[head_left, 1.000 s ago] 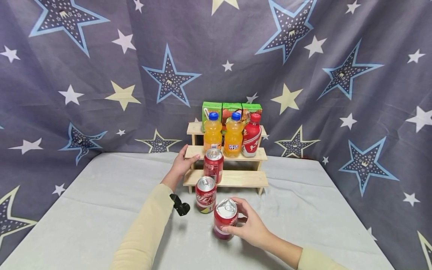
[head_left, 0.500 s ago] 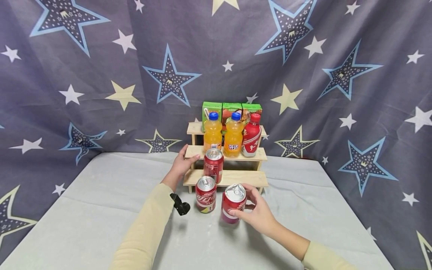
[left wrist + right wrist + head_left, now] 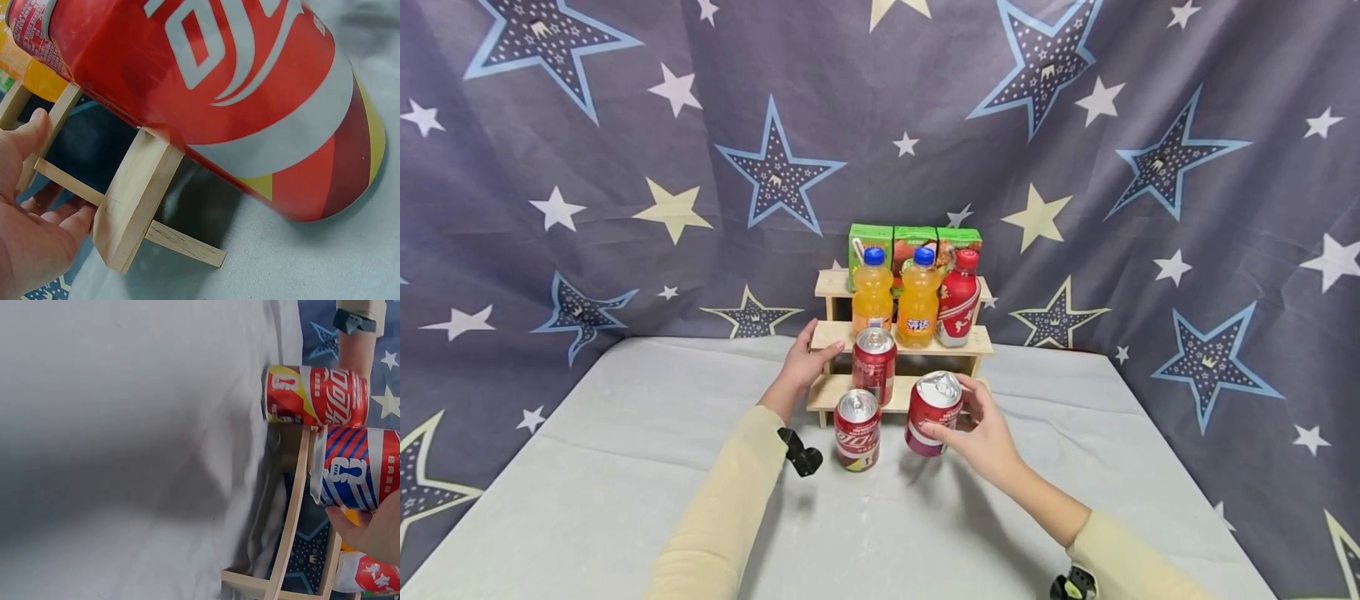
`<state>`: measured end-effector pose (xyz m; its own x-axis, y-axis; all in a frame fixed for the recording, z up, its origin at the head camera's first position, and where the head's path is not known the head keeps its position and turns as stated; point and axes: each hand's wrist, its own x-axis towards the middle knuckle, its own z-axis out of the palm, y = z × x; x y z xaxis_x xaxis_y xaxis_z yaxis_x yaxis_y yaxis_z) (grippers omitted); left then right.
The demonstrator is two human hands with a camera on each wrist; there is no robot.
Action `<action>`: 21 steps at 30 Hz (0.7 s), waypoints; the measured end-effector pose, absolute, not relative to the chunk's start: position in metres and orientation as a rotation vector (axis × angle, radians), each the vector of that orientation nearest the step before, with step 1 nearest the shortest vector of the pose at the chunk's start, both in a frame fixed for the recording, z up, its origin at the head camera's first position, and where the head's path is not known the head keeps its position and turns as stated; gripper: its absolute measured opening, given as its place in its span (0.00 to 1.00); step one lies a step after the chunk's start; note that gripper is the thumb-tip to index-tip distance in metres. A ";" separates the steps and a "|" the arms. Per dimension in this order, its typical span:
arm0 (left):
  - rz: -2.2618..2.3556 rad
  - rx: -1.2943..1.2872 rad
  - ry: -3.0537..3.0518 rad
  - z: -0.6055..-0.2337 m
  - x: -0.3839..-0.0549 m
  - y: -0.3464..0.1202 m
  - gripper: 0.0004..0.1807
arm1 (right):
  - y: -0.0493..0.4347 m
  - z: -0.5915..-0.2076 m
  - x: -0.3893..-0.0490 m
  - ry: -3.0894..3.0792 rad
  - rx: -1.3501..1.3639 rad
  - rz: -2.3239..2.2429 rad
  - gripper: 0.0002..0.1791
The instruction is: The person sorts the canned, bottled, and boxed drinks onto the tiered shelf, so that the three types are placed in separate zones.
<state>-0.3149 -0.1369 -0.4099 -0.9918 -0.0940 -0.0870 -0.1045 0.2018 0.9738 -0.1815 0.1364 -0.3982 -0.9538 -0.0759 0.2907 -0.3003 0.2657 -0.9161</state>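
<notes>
In the head view my right hand (image 3: pixel 987 433) grips a red soda can (image 3: pixel 929 421) round its side, just in front of the lowest step of a wooden tiered shelf (image 3: pixel 906 337). A shadow lies on the cloth beneath that can. Its blue-striped side (image 3: pixel 350 469) shows in the right wrist view. My left hand (image 3: pixel 805 365) holds the left end of the middle step, thumb on top and fingers (image 3: pixel 69 215) below. One soda can (image 3: pixel 873 367) stands on the lowest step. Another soda can (image 3: pixel 857 433) stands on the table before the shelf and looms large in the left wrist view.
Two orange soda bottles (image 3: pixel 918 304) and a red bottle (image 3: pixel 958 304) occupy the middle step. Green drink cartons (image 3: pixel 871 242) line the top step. A pale cloth (image 3: pixel 625 467) covers the table, with a star-patterned curtain (image 3: pixel 880 100) behind.
My right hand has carried its can away from me and slightly right, up to the front of the lowest step. The left hand stays on the shelf.
</notes>
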 end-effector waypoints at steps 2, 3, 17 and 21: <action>1.977 -0.200 2.424 -0.410 -0.316 -0.137 0.45 | 0.137 -0.397 -0.186 -2.335 0.337 1.763 0.41; 1.980 -0.199 2.419 -0.411 -0.316 -0.137 0.45 | 0.136 -0.396 -0.189 -2.330 0.329 1.770 0.41; 1.966 -0.202 2.418 -0.406 -0.312 -0.136 0.45 | 0.131 -0.394 -0.215 -2.252 0.287 1.763 0.40; 1.971 -0.203 2.414 -0.406 -0.312 -0.136 0.45 | 0.131 -0.395 -0.223 -2.244 0.260 1.770 0.39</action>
<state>-0.3119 -0.1363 -0.4060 -0.9914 -0.0887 -0.0965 -0.1123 0.1946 0.9744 -0.2226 0.1308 -0.3953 -0.9472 0.0265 0.3194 -0.3044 0.2375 -0.9224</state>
